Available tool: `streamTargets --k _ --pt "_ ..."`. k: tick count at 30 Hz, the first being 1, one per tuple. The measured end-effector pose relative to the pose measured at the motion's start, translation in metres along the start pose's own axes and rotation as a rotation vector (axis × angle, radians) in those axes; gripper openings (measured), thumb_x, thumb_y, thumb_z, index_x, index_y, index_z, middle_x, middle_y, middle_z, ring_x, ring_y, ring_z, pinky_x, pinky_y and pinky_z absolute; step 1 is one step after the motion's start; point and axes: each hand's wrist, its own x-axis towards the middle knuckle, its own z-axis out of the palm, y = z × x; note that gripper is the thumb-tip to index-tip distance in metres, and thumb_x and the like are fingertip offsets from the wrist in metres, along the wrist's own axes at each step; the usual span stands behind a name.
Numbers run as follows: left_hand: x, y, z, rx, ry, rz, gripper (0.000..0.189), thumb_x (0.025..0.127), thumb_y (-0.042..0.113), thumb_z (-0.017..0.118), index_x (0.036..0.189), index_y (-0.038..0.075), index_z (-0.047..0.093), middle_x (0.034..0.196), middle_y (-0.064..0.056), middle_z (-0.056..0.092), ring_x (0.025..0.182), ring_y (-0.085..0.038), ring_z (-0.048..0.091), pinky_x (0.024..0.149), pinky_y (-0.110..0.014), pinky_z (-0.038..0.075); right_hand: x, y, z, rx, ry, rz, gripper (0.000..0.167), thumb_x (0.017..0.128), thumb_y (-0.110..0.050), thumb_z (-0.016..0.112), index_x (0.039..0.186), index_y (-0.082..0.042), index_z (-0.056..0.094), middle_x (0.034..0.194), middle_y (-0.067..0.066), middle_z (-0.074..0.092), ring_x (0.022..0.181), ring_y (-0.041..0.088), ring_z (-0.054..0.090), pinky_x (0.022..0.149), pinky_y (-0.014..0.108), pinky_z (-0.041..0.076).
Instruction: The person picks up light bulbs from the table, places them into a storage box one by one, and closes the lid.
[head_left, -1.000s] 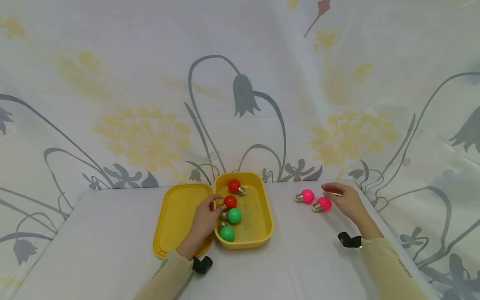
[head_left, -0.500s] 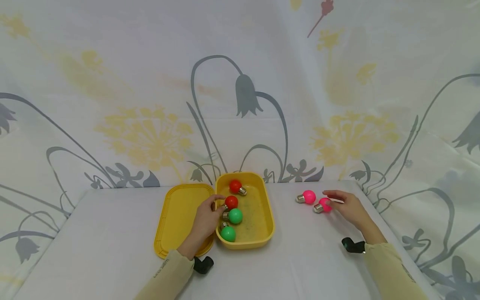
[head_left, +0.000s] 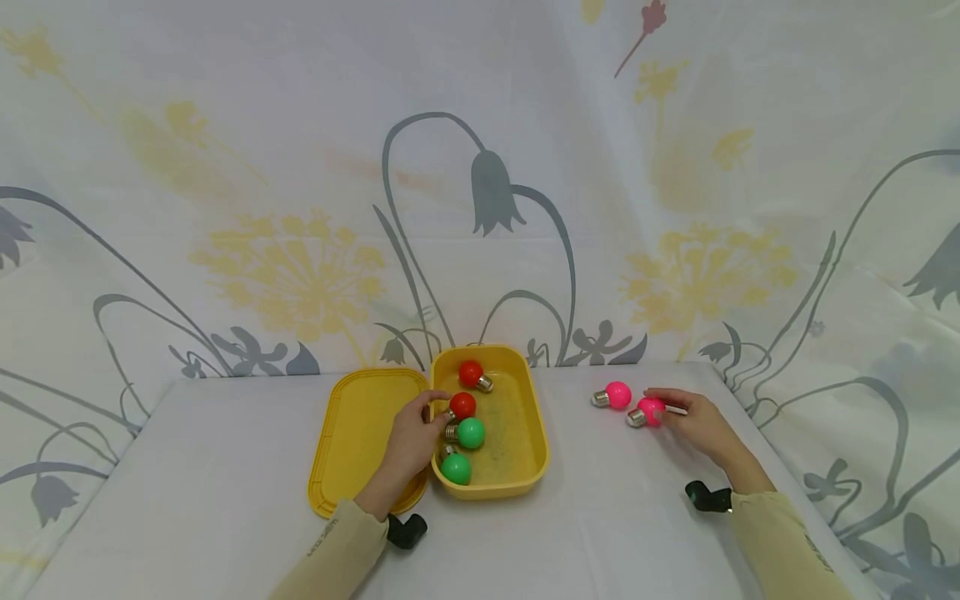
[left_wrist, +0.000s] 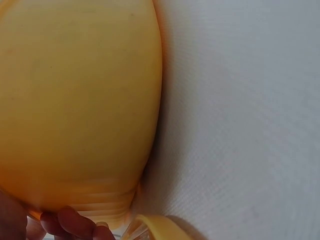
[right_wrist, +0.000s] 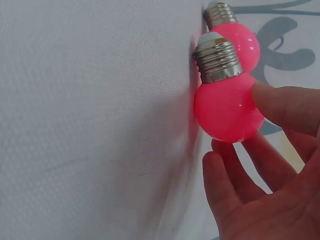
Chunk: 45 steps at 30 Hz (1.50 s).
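Observation:
In the head view, my left hand (head_left: 408,433) grips the left rim of a yellow plastic tub (head_left: 536,454). Inside the tub lie a red light bulb (head_left: 471,372) at the back, a second red bulb (head_left: 463,405) close to my fingertips, and two green bulbs (head_left: 471,432). The left wrist view shows curled fingers against the tub's outer wall (left_wrist: 85,100). To the right, my right hand (head_left: 697,422) holds a pink light bulb (right_wrist: 225,110) by its round end, thumb on top and fingers behind. Another pink bulb (head_left: 618,395) lies just beyond it on the table.
A yellow lid (head_left: 360,433) lies flat left of the tub, partly under my left forearm. The table has a white cloth (head_left: 585,525). A flower-printed curtain (head_left: 315,167) rises behind the table and along its sides.
My right hand has closed in on the nearer pink bulb, its thumb coming onto the round end. The left hand stays at the tub's rim, and the bulbs in the tub have not moved.

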Motion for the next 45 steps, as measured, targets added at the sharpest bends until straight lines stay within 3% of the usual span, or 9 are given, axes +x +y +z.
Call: streamTargets --k 9,18,21,33,45 --pt "-0.001 0.0 0.0 -0.008 -0.001 0.005 0.027 0.094 0.008 0.064 0.12 0.012 0.067 0.108 -0.012 0.057 0.098 -0.028 0.049 0.09 -0.041 0.045 0.0 0.002 0.002 -0.007 -0.009 -0.006 0.035 0.093 0.0 0.061 0.127 0.003 0.063 0.129 0.027 0.058 0.123 0.05 0.049 0.097 0.058 0.044" --pt "-0.002 0.0 0.0 0.004 -0.005 0.009 0.027 0.094 0.008 0.064 0.12 0.011 0.067 0.087 -0.008 0.047 0.088 -0.025 0.047 0.071 -0.035 0.038 -0.003 0.001 0.003 -0.027 -0.01 0.018 0.036 0.093 -0.002 0.061 0.128 0.003 0.062 0.131 0.027 0.057 0.123 0.051 0.047 0.097 0.06 0.043" --pt "-0.001 0.0 0.001 0.004 -0.005 0.007 0.027 0.094 0.008 0.064 0.121 0.011 0.067 0.085 -0.008 0.045 0.087 -0.025 0.046 0.07 -0.034 0.037 -0.003 0.002 0.003 -0.034 -0.003 0.032 0.036 0.093 -0.004 0.062 0.128 0.002 0.062 0.13 0.027 0.057 0.122 0.051 0.047 0.097 0.061 0.043" --pt "-0.002 0.001 0.001 -0.016 0.005 -0.007 0.026 0.094 0.008 0.064 0.119 0.013 0.067 0.112 -0.012 0.057 0.101 -0.029 0.05 0.093 -0.043 0.046 -0.008 0.0 -0.001 -0.032 0.023 0.038 0.037 0.093 -0.004 0.061 0.13 0.001 0.062 0.131 0.026 0.057 0.123 0.052 0.047 0.097 0.062 0.041" --pt "-0.001 0.001 0.001 -0.007 0.01 -0.003 0.026 0.094 0.009 0.065 0.119 0.014 0.068 0.105 -0.011 0.056 0.097 -0.027 0.049 0.085 -0.039 0.044 -0.012 -0.01 -0.003 0.05 0.03 0.038 0.042 0.094 -0.017 0.068 0.133 -0.001 0.061 0.133 0.023 0.057 0.126 0.048 0.047 0.098 0.062 0.04"
